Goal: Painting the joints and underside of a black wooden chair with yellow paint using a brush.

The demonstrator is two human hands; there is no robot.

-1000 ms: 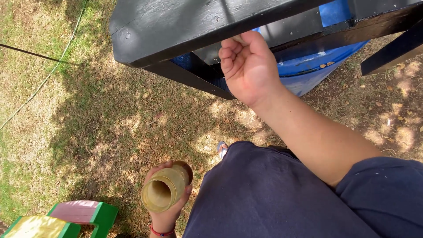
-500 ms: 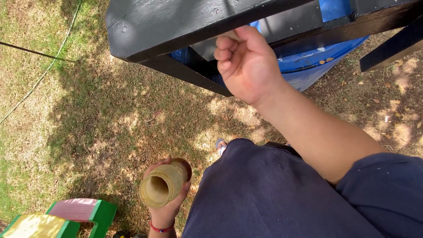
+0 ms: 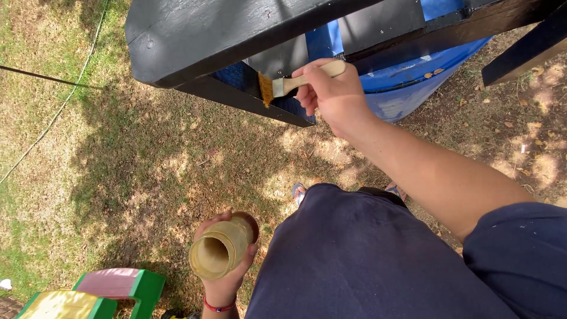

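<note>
The paintbrush [image 3: 295, 84] lies near level, bristles pointing left of the right hand [image 3: 332, 94], which is closed around its handle, tip touching the black wooden plank [image 3: 224, 35]. Well below, the left hand [image 3: 227, 269] wraps an open jar [image 3: 217, 255]. The plank's far end is cut off.

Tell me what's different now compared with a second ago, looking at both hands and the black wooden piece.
The right hand has turned, so the paintbrush it grips now shows, its bristles against the underside of the black board. The left hand holds the open jar low, as before. The blue barrel is unmoved.
</note>
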